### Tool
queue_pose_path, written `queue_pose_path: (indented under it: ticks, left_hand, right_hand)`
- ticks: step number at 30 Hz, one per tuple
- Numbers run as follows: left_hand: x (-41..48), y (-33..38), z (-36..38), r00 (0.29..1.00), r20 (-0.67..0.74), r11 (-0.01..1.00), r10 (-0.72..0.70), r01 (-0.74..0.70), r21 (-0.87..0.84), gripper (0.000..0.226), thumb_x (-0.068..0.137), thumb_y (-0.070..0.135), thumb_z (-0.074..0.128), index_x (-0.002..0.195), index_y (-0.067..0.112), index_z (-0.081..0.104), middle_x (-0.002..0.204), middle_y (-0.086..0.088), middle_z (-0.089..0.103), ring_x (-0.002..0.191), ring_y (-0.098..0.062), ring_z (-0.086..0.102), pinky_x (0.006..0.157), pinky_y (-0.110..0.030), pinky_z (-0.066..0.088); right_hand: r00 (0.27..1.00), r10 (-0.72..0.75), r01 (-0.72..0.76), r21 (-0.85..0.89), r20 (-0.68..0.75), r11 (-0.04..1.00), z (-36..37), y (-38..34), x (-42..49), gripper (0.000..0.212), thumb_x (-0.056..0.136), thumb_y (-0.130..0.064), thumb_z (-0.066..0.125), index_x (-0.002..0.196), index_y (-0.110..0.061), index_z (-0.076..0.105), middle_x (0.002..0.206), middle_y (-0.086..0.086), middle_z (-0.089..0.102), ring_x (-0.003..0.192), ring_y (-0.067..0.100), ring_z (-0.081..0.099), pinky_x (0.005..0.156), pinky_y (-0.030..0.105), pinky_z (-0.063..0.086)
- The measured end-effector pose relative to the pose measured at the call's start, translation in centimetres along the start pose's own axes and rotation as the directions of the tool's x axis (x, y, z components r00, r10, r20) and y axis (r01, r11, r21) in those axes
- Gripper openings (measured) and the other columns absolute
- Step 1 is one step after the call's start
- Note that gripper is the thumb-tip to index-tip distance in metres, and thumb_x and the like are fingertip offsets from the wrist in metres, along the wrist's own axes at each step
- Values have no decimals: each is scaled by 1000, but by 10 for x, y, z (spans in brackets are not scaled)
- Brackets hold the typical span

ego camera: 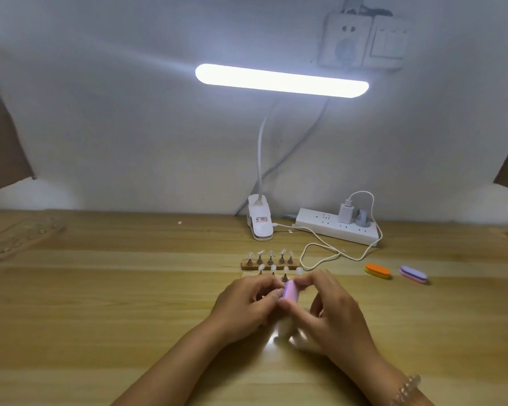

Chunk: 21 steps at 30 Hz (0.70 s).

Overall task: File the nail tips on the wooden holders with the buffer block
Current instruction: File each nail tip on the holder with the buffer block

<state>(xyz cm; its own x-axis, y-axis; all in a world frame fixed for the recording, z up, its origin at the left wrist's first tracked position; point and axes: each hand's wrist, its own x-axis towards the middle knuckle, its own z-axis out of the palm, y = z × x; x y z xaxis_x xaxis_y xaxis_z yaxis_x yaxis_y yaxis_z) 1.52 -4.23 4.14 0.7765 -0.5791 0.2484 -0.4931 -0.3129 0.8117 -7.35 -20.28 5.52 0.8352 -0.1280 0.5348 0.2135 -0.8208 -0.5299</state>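
Observation:
A pink and lilac buffer block (291, 290) stands on edge between my hands above the table. My right hand (332, 312) grips it from the right, fingers curled over its top and thumb below. My left hand (247, 303) curls against the block's left side and seems to pinch a small stand there; the stand itself is hidden. Just behind my hands is the near wooden holder, mostly covered, with clear nail tips (286, 270) poking up. A second wooden holder (270, 263) behind it carries several clear nail tips on small metal stands.
An orange buffer block (377, 271) and a purple one (413, 274) lie to the right. A white cable (320, 253) loops near the holders. Behind are a clip lamp base (260, 227) and a power strip (335, 227). Another wooden rack (21, 241) lies far left.

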Motion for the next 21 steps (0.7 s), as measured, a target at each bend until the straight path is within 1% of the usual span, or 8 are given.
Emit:
queue_pose_path:
  ticks: [2, 3, 6, 9, 11, 15, 19, 21]
  left_hand:
    - [0, 1, 1, 1000, 7, 999, -2, 2, -47, 17, 89, 40, 54, 92, 33, 69, 79, 15, 71, 64, -19, 65, 62, -47, 56]
    - [-1, 1, 1, 1000, 3, 999, 1, 0, -49, 17, 89, 41, 54, 91, 34, 69, 78, 14, 71, 62, -20, 65, 61, -47, 56]
    - [0, 0, 0, 1000, 0, 999, 0, 0, -46, 17, 89, 40, 52, 90, 36, 68, 70, 13, 65, 55, -14, 60, 56, -47, 55]
    - [1, 0, 0, 1000, 2, 999, -4, 4, -43, 17, 89, 41, 52, 89, 37, 68, 71, 15, 66, 54, -13, 59, 55, -47, 56]
    - [0, 0, 1, 1000, 4, 999, -1, 1, -48, 15, 89, 42, 53, 88, 39, 68, 73, 18, 67, 53, -13, 60, 53, -44, 56]
    - [0, -1, 1, 1000, -8, 999, -4, 4, -54, 15, 90, 38, 52, 88, 37, 67, 69, 11, 66, 52, -13, 58, 52, -36, 51]
    - [1, 0, 1, 1000, -18, 999, -11, 11, -46, 14, 87, 42, 53, 85, 41, 66, 68, 13, 65, 49, -12, 58, 50, -33, 50]
    - [0, 0, 1, 1000, -11, 998, -7, 7, -62, 14, 89, 41, 53, 86, 39, 67, 68, 11, 65, 50, -12, 58, 50, -35, 51]
  right_hand:
    - [997, 69, -68, 30, -41, 997, -1, 7, 5, 29, 78, -51, 71, 92, -31, 57, 93, -20, 58, 62, 8, 54, 64, 30, 48]
    - [998, 52, -52, 10, -44, 999, 0, 7, 4, 29, 78, -52, 71, 92, -30, 57, 93, -19, 58, 61, 7, 54, 63, 31, 48]
    - [998, -59, 59, -51, -3, 997, 2, 1, -3, 36, 77, -56, 66, 96, -28, 57, 95, -18, 57, 57, 1, 49, 55, 29, 47]
    - [1000, 14, -13, 6, -17, 1000, 0, 1, 1, 35, 76, -55, 69, 95, -29, 57, 94, -20, 58, 58, 6, 52, 60, 31, 49]
    - [998, 42, -42, -4, -42, 999, 0, 5, 3, 31, 78, -53, 70, 94, -31, 56, 93, -20, 58, 60, 2, 51, 61, 29, 46]
    - [996, -86, 86, -84, 4, 993, 2, -2, -3, 35, 76, -51, 72, 96, -27, 57, 94, -18, 57, 57, 0, 47, 51, 27, 45]
    - [999, 33, -34, -24, -23, 999, 0, 3, 3, 31, 78, -47, 74, 95, -29, 56, 94, -19, 57, 57, 8, 52, 60, 31, 47]
    - [999, -38, 36, -89, -26, 995, 0, 2, 0, 34, 77, -47, 75, 96, -26, 56, 93, -17, 57, 56, 5, 49, 54, 28, 44]
